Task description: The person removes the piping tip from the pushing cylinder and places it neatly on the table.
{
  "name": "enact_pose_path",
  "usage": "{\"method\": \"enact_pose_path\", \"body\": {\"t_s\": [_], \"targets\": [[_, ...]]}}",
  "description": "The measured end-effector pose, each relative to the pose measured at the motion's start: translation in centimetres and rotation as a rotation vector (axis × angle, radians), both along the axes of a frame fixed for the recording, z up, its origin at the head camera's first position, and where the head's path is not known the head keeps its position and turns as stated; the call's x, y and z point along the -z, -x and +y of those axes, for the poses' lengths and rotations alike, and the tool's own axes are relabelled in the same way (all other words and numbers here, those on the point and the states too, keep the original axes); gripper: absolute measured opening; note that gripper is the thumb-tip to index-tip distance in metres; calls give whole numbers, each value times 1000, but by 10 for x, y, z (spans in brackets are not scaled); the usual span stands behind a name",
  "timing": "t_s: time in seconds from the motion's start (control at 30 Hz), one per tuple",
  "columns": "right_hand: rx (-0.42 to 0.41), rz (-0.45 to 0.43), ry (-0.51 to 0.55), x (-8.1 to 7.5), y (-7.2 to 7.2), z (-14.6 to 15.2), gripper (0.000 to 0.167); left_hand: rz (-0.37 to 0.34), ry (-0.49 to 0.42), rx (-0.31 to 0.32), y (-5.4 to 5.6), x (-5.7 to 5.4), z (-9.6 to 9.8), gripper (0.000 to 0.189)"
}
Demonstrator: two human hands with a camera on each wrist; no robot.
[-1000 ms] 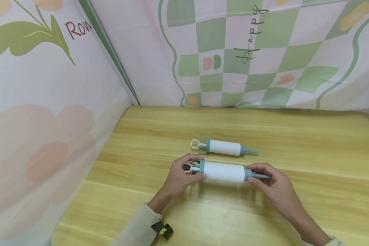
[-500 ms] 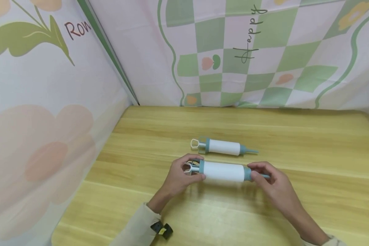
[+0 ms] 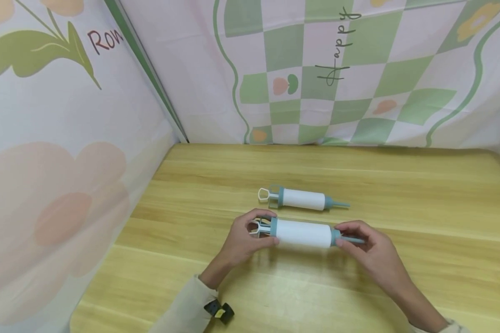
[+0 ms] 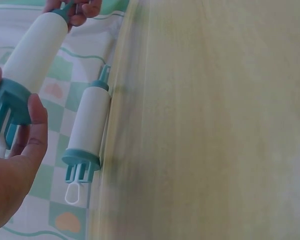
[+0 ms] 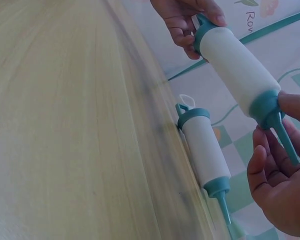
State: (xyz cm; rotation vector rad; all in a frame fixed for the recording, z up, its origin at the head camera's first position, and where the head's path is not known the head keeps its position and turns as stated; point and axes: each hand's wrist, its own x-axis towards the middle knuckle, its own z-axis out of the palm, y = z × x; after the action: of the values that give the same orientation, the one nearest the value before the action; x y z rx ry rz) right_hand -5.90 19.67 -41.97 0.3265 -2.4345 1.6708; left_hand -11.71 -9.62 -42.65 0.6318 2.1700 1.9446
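Observation:
A large syringe (image 3: 303, 232) with a white barrel, teal end caps and a thin teal nozzle is held level above the table by both hands. My left hand (image 3: 240, 238) grips its teal collar at the plunger end, fingers behind and thumb in front; a white ring handle shows inside the grasp. At the other end my right hand (image 3: 374, 249) pinches the teal nozzle cap (image 5: 266, 107) between thumb and fingers, and the nozzle passes along the palm. Behind them a smaller syringe (image 3: 304, 199) of the same look lies on the table, touched by neither hand.
The wooden table (image 3: 171, 222) runs under both hands. Its back edge meets a checkered green and white cloth (image 3: 287, 111), and a flower-printed cloth (image 3: 87, 106) hangs along the left side. A black band (image 3: 220, 311) sits at the left sleeve.
My right thumb moved up over the nozzle cap half a second ago and is now back at its lower front side. The left hand and the smaller syringe have stayed in place.

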Motion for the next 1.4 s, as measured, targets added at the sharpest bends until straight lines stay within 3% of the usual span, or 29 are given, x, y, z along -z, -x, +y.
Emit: {"method": "enact_pose_path", "body": {"t_s": [0.37, 0.67, 1.13, 1.4], "targets": [[-24, 32, 51, 0, -1, 0, 33, -15, -18, -1, -1, -1, 0, 45], [70, -67, -72, -4, -2, 1, 20, -8, -12, -3, -1, 0, 0, 43], [20, -111, -22, -1, -2, 0, 20, -15, -12, -3, -2, -2, -1, 44], [-18, -56, 57, 0, -2, -1, 24, -16, -17, -11, -2, 0, -1, 44]]}}
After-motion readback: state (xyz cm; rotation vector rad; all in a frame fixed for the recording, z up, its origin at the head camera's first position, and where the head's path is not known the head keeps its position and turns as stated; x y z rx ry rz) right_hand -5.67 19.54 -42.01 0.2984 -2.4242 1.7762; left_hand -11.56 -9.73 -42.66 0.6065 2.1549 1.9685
